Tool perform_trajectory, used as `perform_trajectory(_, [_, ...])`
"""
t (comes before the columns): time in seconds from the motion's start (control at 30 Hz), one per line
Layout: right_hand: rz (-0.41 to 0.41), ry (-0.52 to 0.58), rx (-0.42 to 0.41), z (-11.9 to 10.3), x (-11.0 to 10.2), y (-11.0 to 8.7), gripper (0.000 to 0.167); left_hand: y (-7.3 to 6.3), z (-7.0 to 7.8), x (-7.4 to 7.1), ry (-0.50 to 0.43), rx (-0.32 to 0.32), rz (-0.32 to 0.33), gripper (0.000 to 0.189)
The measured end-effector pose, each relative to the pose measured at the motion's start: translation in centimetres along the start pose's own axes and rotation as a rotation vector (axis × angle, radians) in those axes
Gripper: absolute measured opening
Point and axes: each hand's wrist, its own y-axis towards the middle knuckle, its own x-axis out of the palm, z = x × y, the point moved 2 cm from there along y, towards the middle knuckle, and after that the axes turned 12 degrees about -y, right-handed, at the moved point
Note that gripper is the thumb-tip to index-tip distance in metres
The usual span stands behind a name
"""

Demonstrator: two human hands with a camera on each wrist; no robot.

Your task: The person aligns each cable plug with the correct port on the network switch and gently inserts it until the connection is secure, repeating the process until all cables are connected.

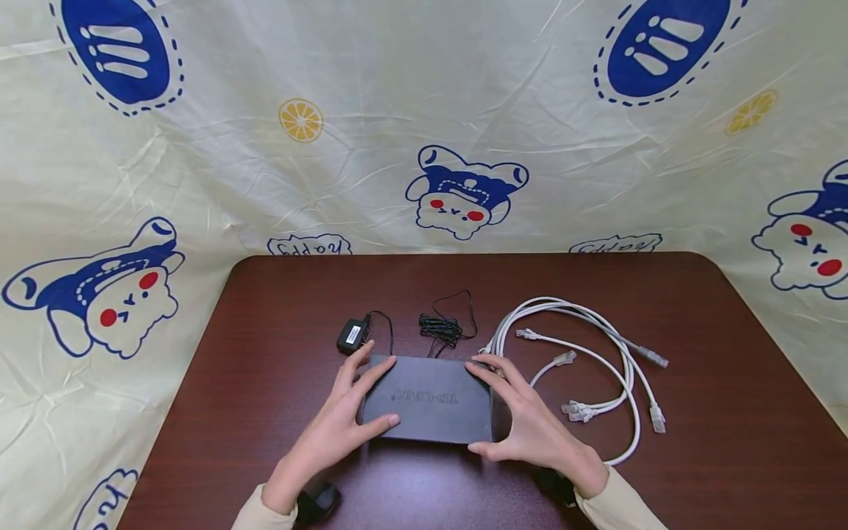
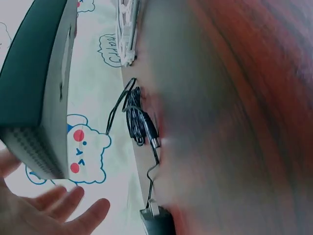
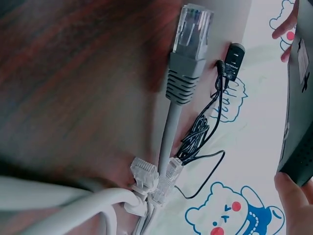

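A flat dark grey TP-LINK network switch (image 1: 427, 412) is held between both hands, its lettering upside down in the head view. In the left wrist view the switch (image 2: 27, 73) is raised off the table. My left hand (image 1: 341, 416) grips its left end, thumb over the top and a forefinger at the far corner; other fingers (image 2: 73, 203) are spread below that end. The right hand (image 1: 523, 419) grips the opposite end, thumb at the near corner and fingers at the far one. In the right wrist view, fingertips (image 3: 293, 196) meet the switch's dark end.
Behind the switch lie a black power adapter (image 1: 353, 335) and its bundled black cord (image 1: 442, 329). White network cables (image 1: 626, 361) with clear plugs loop at the right, close to the right hand. The brown table (image 1: 715, 471) meets a printed cloth (image 1: 371, 184) at its far edge.
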Motion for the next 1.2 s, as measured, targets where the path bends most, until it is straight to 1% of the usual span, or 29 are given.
perform_trajectory(0.13, [0.029,0.013,0.007,-0.1,-0.2,0.0,0.097,-0.1,0.1,0.4,-0.049,-0.021,0.044,0.073])
perform_trajectory(0.23, [0.051,0.007,0.015,-0.1,-0.4,0.0,0.096,-0.2,0.3,0.8,-0.063,-0.027,0.074,0.073])
perform_trajectory(0.4, [0.082,-0.01,0.032,-0.1,-0.6,0.2,0.097,-0.3,0.4,1.6,-0.074,-0.017,0.136,0.072])
perform_trajectory(0.5, [0.091,-0.019,0.053,-0.2,-0.7,0.3,0.097,-0.2,0.3,2.1,-0.121,-0.019,0.173,0.07])
perform_trajectory(0.53, [0.096,-0.021,0.059,-0.3,-0.7,0.3,0.097,-0.2,0.3,2.2,-0.154,-0.027,0.186,0.069])
perform_trajectory(0.6, [0.104,-0.028,0.068,-0.5,-0.8,0.3,0.097,-0.1,0.3,2.4,-0.257,-0.054,0.212,0.067])
perform_trajectory(0.67, [0.118,-0.04,0.068,-0.7,-0.8,0.4,0.095,0.1,0.3,2.6,-0.408,-0.076,0.232,0.063])
perform_trajectory(0.73, [0.143,-0.061,0.054,-0.9,-0.9,0.4,0.093,0.3,0.4,2.8,-0.572,-0.085,0.245,0.06])
perform_trajectory(0.77, [0.155,-0.072,0.047,-1.0,-0.9,0.5,0.092,0.4,0.5,2.9,-0.639,-0.087,0.251,0.058])
perform_trajectory(0.83, [0.176,-0.095,0.039,-1.3,-1.1,0.5,0.09,0.5,0.6,3.0,-0.74,-0.085,0.26,0.055])
perform_trajectory(0.9, [0.194,-0.117,0.032,-1.5,-1.2,0.5,0.089,0.6,0.8,3.1,-0.795,-0.089,0.281,0.052])
perform_trajectory(1.07, [0.202,-0.146,0.049,-2.1,-1.5,0.5,0.088,1.0,1.0,3.2,-0.911,-0.096,0.342,0.047])
perform_trajectory(1.2, [0.193,-0.155,0.072,-2.5,-1.5,0.4,0.088,1.3,1.2,3.1,-0.976,-0.071,0.373,0.045])
